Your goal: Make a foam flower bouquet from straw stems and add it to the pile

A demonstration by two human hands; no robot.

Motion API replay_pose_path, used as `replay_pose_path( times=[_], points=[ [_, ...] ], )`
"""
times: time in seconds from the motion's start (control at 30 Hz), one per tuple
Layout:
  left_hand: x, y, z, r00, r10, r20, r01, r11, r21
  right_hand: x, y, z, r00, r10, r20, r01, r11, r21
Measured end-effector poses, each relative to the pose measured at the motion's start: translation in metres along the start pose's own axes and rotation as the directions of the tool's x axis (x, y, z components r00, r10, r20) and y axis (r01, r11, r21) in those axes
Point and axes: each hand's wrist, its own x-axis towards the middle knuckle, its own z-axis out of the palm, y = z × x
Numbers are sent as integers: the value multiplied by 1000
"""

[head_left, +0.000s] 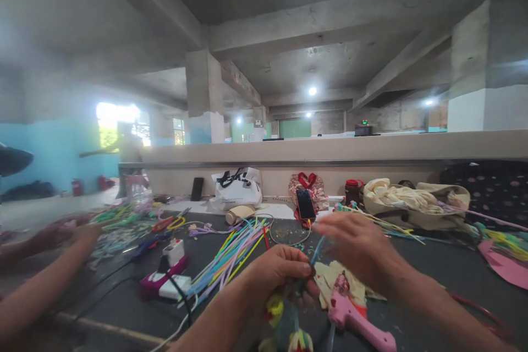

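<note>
My left hand (284, 269) is closed in a pinch on a blue pipe cleaner (317, 251), low in the middle of the head view. Small yellow and cream flower-like pieces (274, 309) hang just below its fingers. My right hand (357, 239) is at the upper end of the blue stem, blurred by motion; whether its fingertips grip it is unclear. Beneath my right hand lies a pink glue gun (355, 316), its nozzle on a cream cloth (330, 280). A bundle of coloured pipe cleaners (235, 256) spreads left of my left hand.
A purple and white power strip (165, 280) with cables lies at the left. Another person's hands (78, 231) work over green scraps. Behind stand a phone (306, 203), a white bag (237, 190), a red-lidded jar (352, 191) and a cloth-filled basket (416, 203).
</note>
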Motion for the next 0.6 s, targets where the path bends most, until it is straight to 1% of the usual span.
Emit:
replay_pose_path(
  times=[0.03,0.1,0.17,0.23,0.3,0.33,0.4,0.47,0.53,0.57,0.6],
  points=[
    [-1,0,2,1000,-4,19,4,1000,1,2,-8,4,993,-86,82,86,996,13],
    [-4,0,4,999,-5,44,5,1000,-11,4,-18,10,971,-161,176,159,987,28],
    [-6,-2,0,999,-2,53,4,1000,-31,3,-22,11,962,-157,224,157,987,19],
    [-6,-7,-9,1000,19,17,-18,998,-64,2,-19,4,961,-128,244,130,991,11],
    [-3,-14,-21,996,64,-69,-71,992,-103,1,-16,-5,971,-69,227,67,998,15],
    [-1,-20,-25,993,77,-93,-87,990,-110,1,-15,-10,977,-25,212,21,1000,23],
    [3,-33,-28,988,77,-134,-92,989,-112,2,-15,-15,976,82,201,-95,994,59],
    [6,-49,-21,982,83,-169,-103,988,-116,3,-17,-15,956,205,210,-232,966,112],
    [9,-64,-4,982,67,-179,-92,986,-137,2,-20,-9,924,323,205,-354,924,142],
    [10,-69,5,980,53,-194,-85,983,-160,1,-22,-4,911,367,188,-395,908,143],
    [11,-72,15,959,79,-271,-145,961,-234,-2,-24,0,905,391,167,-414,900,136]
  ],
)
